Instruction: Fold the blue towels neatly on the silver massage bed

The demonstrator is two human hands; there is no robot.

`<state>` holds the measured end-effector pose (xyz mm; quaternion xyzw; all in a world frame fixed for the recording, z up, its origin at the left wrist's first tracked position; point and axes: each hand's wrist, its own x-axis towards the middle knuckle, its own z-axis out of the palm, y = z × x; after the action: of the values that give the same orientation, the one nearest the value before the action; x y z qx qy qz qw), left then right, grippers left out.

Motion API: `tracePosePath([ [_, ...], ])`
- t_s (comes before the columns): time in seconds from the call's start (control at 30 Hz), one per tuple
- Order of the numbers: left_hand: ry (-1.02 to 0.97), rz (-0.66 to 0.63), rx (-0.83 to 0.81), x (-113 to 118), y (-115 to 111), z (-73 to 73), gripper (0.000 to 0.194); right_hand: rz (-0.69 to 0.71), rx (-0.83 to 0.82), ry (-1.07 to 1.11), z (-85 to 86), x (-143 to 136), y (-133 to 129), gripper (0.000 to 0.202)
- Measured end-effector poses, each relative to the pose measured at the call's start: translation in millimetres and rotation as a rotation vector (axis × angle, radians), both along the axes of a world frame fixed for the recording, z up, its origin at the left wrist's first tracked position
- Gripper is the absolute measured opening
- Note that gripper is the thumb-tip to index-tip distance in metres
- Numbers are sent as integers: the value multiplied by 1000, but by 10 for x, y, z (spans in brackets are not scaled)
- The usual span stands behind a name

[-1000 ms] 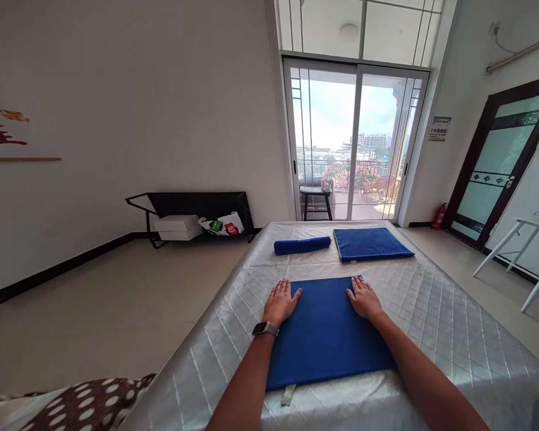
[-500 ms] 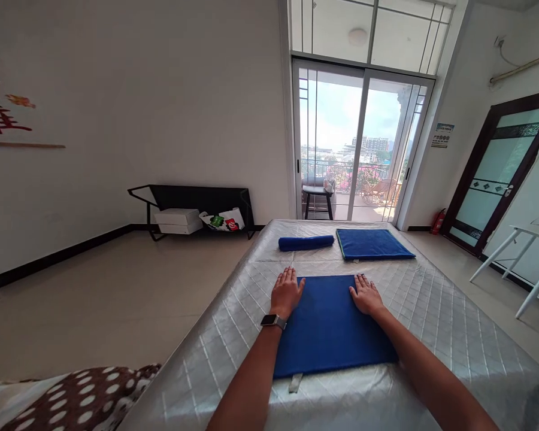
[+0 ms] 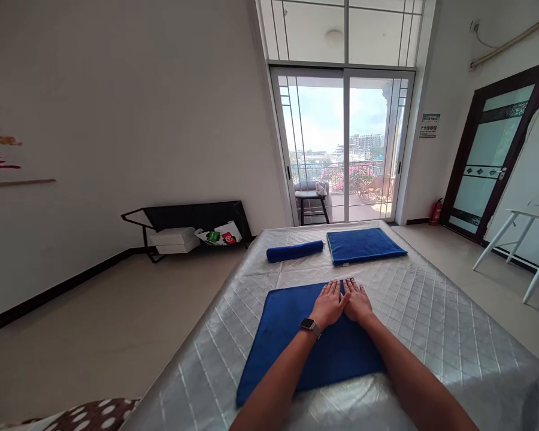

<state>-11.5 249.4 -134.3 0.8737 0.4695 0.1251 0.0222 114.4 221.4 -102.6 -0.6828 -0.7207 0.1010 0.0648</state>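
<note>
A blue towel (image 3: 278,332) lies flat on the silver quilted cover (image 3: 215,335) before me. My left hand (image 3: 330,303) rests palm down on it, fingers stretched out, a watch (image 3: 311,325) on the wrist. Right beside it, my right hand (image 3: 357,301) lies flat at the towel's far right edge. The two hands touch or nearly touch at the thumbs. Farther back are a rolled blue towel (image 3: 294,251) and, to its right, a folded blue towel (image 3: 366,245) with a green edge. My forearms hide part of the near towel.
Against the left wall stands a black bench-like frame (image 3: 193,218) with white boxes (image 3: 174,240) and a printed bag (image 3: 220,234). A brown dotted cloth (image 3: 96,415) lies at lower left. A white table (image 3: 532,215) is on the right. Sliding glass doors (image 3: 345,149) stand beyond.
My left hand has moved right across the towel, from its left edge to beside my right hand. My right hand has stayed near the far right corner. The view has tilted.
</note>
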Motion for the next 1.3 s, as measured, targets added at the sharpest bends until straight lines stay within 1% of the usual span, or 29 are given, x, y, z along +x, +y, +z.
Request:
tracePosePath([
  [0.07,7,21,-10,-31,69,-16,67,0,2,16,5,-4,-1,64],
  [0.13,20,39,-9,-183,96,-52,67,-9,0,29,14,-11,-2,65],
  [0.2,30,91,-10,-458,98,-100,69,-18,-1,40,21,-19,-2,66],
  [0.33,43,288,-32,-1207,57,-183,78,-26,-11,45,33,-25,-1,67],
  [0.4,43,371,-24,-1539,19,-207,80,-32,-19,36,48,-25,-5,67],
  [0.43,39,403,-20,-1664,1,-213,81,-33,-22,29,58,-25,-9,66],
  [0.5,25,436,-26,-1819,-27,-216,81,-33,-28,17,87,-24,-21,66],
  [0.57,6,441,-37,-1863,-38,-213,82,-25,-36,7,124,-22,-39,66],
  [0.73,9,419,-6,-1815,-6,-237,83,-7,-23,-10,226,7,-146,65],
  [0.83,24,411,8,-1823,26,-279,82,46,-3,6,246,44,-288,65],
  [0.93,11,410,23,-1830,37,-291,81,80,-7,19,207,72,-485,67],
  [1.03,-3,416,19,-1804,14,-256,83,63,-24,18,133,66,-667,68],
  [1.1,6,427,-3,-1784,-14,-217,82,45,-21,10,88,46,-744,68],
  [1.2,52,449,-36,-1786,-56,-149,80,32,-3,10,56,18,-787,67],
  [1.3,98,463,-21,-1787,-92,-60,75,26,6,32,55,6,-784,67],
])
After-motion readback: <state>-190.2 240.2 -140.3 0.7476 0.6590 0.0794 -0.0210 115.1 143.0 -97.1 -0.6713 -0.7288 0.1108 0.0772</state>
